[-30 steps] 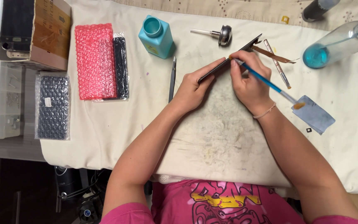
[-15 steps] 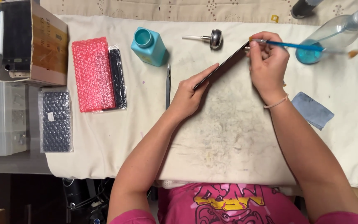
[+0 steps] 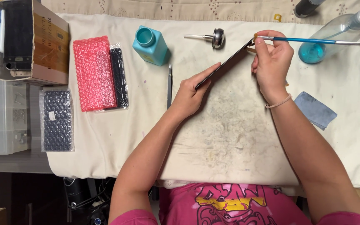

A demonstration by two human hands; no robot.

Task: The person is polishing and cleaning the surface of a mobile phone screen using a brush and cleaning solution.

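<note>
The left hand (image 3: pixel 192 93) reaches in from the lower left, forearm slanting up, its grip closed on the lower end of a thin dark panel (image 3: pixel 226 62) held edge-on and tilted above the stained cloth on the bench (image 3: pixel 230 137). The right hand (image 3: pixel 271 62) pinches a blue-handled brush (image 3: pixel 313 40), lying level, its tip at the panel's upper end. A teal bottle (image 3: pixel 151 45) stands well left of them.
</note>
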